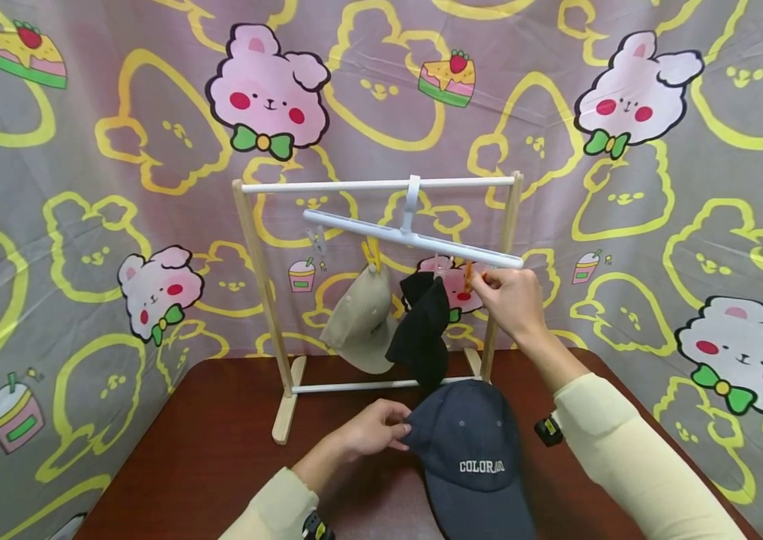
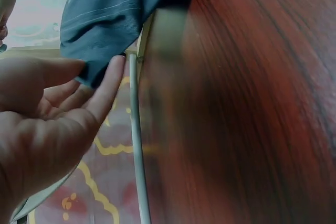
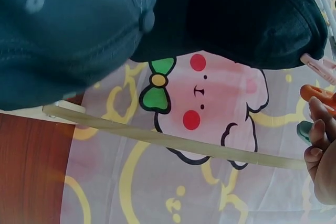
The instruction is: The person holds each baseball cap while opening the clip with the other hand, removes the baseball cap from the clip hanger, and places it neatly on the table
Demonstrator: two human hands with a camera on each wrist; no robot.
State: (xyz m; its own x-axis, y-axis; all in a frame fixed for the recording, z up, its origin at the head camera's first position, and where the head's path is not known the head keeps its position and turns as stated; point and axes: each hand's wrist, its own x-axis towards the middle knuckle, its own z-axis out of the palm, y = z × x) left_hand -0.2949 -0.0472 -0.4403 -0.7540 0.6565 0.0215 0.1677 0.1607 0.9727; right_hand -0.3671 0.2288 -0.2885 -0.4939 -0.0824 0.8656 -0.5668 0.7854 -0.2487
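Observation:
A navy cap (image 1: 469,442) with "COLORADO"-like lettering hangs tilted above the table; my left hand (image 1: 376,429) pinches its edge between thumb and fingers. In the left wrist view the cap's cloth (image 2: 102,24) lies between my fingertips. My right hand (image 1: 512,296) is at the right end of the white hanger (image 1: 415,238), its fingers curled at an orange clip (image 1: 468,276). A green clip (image 3: 303,131) shows beside those fingers in the right wrist view. The hanger slopes down to the right.
A beige cap (image 1: 362,319) hangs from a yellow clip (image 1: 371,253), and a black cap (image 1: 422,326) from a pink clip (image 1: 440,264). A clear clip (image 1: 316,238) is at the left. The wooden rack (image 1: 261,277) stands on a brown table (image 1: 205,450) before a patterned curtain (image 1: 381,97).

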